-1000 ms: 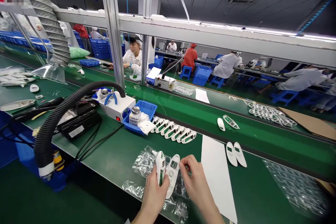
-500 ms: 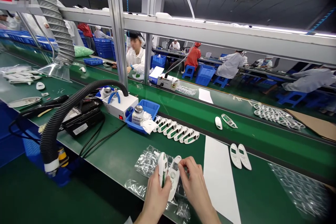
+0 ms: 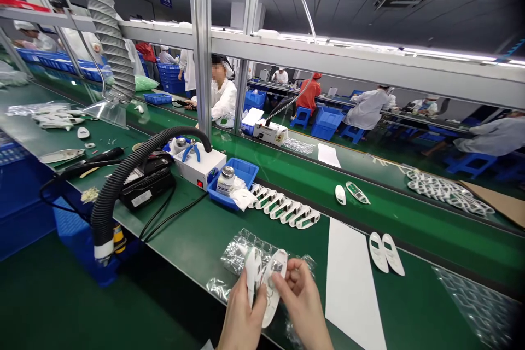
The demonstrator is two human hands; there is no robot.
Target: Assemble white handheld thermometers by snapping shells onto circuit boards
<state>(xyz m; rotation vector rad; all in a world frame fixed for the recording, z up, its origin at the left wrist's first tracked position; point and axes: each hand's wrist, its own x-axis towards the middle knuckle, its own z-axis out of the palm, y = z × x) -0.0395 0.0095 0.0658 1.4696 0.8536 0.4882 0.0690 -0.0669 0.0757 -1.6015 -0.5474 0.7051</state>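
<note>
My left hand (image 3: 243,306) is closed around a white plastic housing half (image 3: 253,273) with a pointed tip, held upright over the bench. Beside it stands a white oval shell half (image 3: 268,311), its inner side with a window opening turned toward me. My left thumb lies against this shell's lower left edge. My right hand (image 3: 301,295) pinches the shell's right side, thumb on the inner face and fingers at the edge. Whether a small part sits under the right thumb is hidden. Clear bubble wrap (image 3: 241,249) lies beneath both hands.
A row of white housings with green boards (image 3: 287,209) lies beyond my hands. Nearby are a blue tray (image 3: 246,172) with a bottle (image 3: 226,180), a white paper strip (image 3: 348,279), two white shells (image 3: 378,251) and a black hose (image 3: 135,167). A green conveyor (image 3: 394,213) runs behind.
The view has swung slightly left. My right thumb has moved onto the shell's inner face, and the shell has turned a little. Both pieces stay in my hands.
</note>
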